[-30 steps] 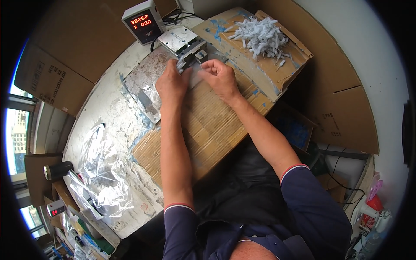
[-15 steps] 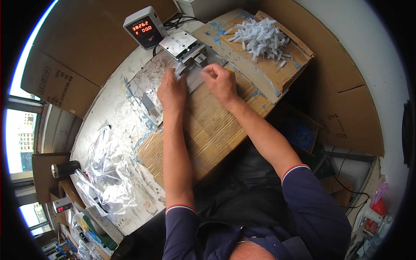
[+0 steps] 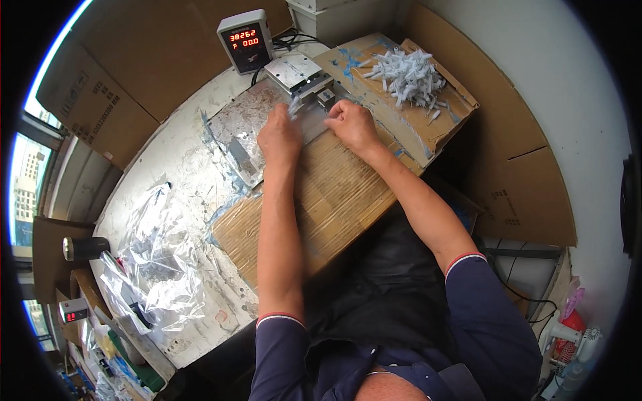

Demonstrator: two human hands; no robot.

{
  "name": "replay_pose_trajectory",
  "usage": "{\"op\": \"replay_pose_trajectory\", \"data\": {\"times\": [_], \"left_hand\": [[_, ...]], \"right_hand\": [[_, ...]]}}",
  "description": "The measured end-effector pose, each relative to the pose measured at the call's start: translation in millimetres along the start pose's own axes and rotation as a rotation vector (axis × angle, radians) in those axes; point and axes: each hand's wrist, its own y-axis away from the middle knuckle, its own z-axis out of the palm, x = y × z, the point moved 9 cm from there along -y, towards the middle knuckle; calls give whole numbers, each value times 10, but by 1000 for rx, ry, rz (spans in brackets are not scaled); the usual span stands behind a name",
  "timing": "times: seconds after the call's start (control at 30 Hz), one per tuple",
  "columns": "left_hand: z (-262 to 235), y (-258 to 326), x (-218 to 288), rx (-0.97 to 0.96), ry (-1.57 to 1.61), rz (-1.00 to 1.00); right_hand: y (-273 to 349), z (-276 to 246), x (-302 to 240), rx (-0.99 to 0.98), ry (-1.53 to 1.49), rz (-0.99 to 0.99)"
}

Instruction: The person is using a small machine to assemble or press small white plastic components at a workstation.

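My left hand point(image 3: 279, 137) is closed in a pinch at the left front of a small metal bench device point(image 3: 294, 71) with a flat plate and a block at its front. From its fingertips stick out thin clear plastic pieces point(image 3: 294, 107), too small to count. My right hand point(image 3: 354, 127) is also pinched, fingertips just in front of the metal block point(image 3: 326, 98); what it grips, if anything, is hidden. Between the hands a pale translucent patch is blurred. Both wrists are over a flat cardboard sheet point(image 3: 321, 190) at the bench's near edge.
A digital counter point(image 3: 245, 41) with red digits stands behind the device. To the right, a pile of small whitish plastic pieces point(image 3: 408, 77) lies on a cardboard tray point(image 3: 461, 110). Crumpled clear plastic bags point(image 3: 160, 267) lie on the white bench at left. Tall cardboard panels point(image 3: 127, 73) stand around.
The whole view has shifted slightly, so the device and counter appear farther right. Both hands stay at the device's front, pinched as before, with little change in their position relative to it.
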Motion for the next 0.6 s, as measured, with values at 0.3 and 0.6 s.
{"op": "replay_pose_trajectory", "data": {"times": [0.3,0.6], "left_hand": [[27,-13,-89,-39,45,-30],[80,-18,-108,-64,63,-56]], "right_hand": [[3,111,-95,-198,64,16],[-187,138,-136,-30,258,2]]}}
